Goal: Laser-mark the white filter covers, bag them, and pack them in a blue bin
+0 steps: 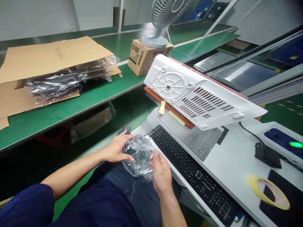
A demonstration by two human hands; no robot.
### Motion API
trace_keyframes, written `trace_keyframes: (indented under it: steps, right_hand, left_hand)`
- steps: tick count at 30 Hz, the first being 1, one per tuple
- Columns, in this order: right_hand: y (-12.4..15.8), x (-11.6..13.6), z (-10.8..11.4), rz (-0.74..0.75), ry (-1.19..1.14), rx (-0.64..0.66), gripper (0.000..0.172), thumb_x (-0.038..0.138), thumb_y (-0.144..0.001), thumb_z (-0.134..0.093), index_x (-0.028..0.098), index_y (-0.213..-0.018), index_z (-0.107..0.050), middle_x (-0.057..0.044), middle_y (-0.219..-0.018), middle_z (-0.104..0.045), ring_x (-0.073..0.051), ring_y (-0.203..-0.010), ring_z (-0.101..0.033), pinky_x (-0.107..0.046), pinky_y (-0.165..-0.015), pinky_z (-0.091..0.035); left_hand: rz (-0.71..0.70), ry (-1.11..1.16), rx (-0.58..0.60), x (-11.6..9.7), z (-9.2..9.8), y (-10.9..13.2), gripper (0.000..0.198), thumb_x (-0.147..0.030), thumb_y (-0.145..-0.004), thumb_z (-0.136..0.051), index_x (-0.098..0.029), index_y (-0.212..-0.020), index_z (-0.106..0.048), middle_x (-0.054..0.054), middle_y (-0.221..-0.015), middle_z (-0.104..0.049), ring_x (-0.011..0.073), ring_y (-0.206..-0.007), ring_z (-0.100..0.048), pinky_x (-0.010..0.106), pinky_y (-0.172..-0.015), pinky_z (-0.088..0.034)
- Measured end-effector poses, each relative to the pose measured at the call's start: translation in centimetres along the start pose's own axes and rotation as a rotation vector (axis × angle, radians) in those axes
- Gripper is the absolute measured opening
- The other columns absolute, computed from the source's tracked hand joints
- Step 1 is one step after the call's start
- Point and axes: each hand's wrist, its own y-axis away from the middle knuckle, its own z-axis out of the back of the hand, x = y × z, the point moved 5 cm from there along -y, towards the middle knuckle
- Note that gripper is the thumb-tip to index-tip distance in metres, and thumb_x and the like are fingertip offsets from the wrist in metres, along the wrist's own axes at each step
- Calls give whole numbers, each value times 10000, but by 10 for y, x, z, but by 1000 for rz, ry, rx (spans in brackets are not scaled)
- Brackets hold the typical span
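Observation:
A crumpled clear plastic bag (142,162) is spread between my two hands above my lap. My right hand (162,173) is closed, pinching the bag's right edge between thumb and fingers. On the other side, my left hand (117,148) has its thumb and fingers spread wide against the bag's left side, not closed on it. Just beyond the bag lies a black keyboard (182,164) in the front of a white machine. A perforated metal plate (189,137) sits behind the keyboard, under a tilted white vented cover (201,90) with an orange edge.
Cardboard sheets (56,56) and bagged items (59,83) lie on the green bench (94,104) at left. A fan (155,41) stands on a carton (139,61). At right are a yellow tape roll (254,186), a black adapter (267,156) and a green-lit panel (284,140).

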Motion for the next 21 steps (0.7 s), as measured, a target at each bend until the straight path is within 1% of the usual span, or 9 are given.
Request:
trace_keyframes:
  steps: [2, 4, 6, 8, 10, 13, 16, 19, 21]
  right_hand:
    - [1, 8, 5, 0, 42, 57, 581, 792, -1030, -530, 266, -792, -591, -10, -683, -565, -214, -610, -507, -357, -598, -434]
    - [1, 16, 13, 25, 199, 96, 521, 759, -974, -643, 261, -822, -611, -22, -744, -619, -234, -686, -570, -368, -658, -465]
    - [1, 15, 27, -4, 480, 77, 457, 702, -884, -752, 269, -850, -611, -17, -767, -654, -254, -720, -608, -377, -683, -473]
    - [3, 1, 43, -96, 781, 35, 341, 559, -844, -771, 286, -858, -567, 2, -732, -653, -262, -680, -614, -367, -632, -432]
    - [10, -20, 56, -139, 953, 25, 174, 360, -838, -686, 295, -938, -559, -6, -829, -715, -281, -741, -676, -359, -626, -423]
    - [25, -50, 67, -41, 985, -25, 388, 226, -847, -537, 299, -1226, -572, -62, -1236, -753, -309, -1056, -745, -388, -738, -500]
    - [34, -69, 72, -37, 1003, -116, 435, 276, -939, -460, 286, -1364, -550, -91, -1321, -736, -321, -1052, -751, -422, -749, -514]
    - [22, -57, 63, -36, 979, -125, 381, 295, -987, -422, 255, -1320, -604, -102, -1223, -772, -334, -1010, -751, -446, -762, -518]
    - [5, -25, 50, 81, 906, -153, 360, 263, -994, -418, 240, -1269, -649, -107, -1202, -772, -331, -1055, -746, -451, -815, -542]
  left_hand:
    - [14, -65, 2, 11, -10, -5, 538, -402, -907, -854, -263, -1410, -720, 168, -1469, -717, 446, -1543, -492, 615, -1279, -289]
    - [60, -110, -60, 17, -14, -13, 224, -315, -1036, -631, -246, -1186, -781, 119, -1187, -813, 341, -1256, -705, 488, -1154, -434]
    - [114, -135, -154, 16, -9, -21, 263, -304, -1084, -509, -244, -1097, -764, 81, -1040, -810, 260, -991, -745, 376, -960, -503]
    - [143, -181, -203, 12, -2, -26, 264, -353, -1097, -503, -255, -1129, -746, 69, -1026, -802, 239, -902, -729, 329, -839, -491]
    - [168, -274, -173, 10, 2, -26, 271, -379, -1101, -504, -267, -1152, -745, 68, -991, -798, 252, -871, -724, 323, -799, -472]
    - [245, -420, -87, 18, 3, -17, 304, -397, -1110, -486, -286, -1205, -753, 82, -957, -800, 284, -851, -736, 329, -780, -465]
    - [332, -539, -23, 31, 5, -9, 315, -379, -1101, -506, -307, -1301, -739, 98, -924, -800, 313, -846, -755, 345, -793, -474]
    - [365, -611, -20, 31, 16, -15, 343, -356, -1091, -524, -299, -1368, -719, 121, -923, -806, 339, -847, -768, 373, -801, -490]
    - [327, -606, -133, 16, 34, -24, 348, -333, -1087, -522, -288, -1370, -719, 128, -986, -821, 332, -862, -778, 377, -809, -509]
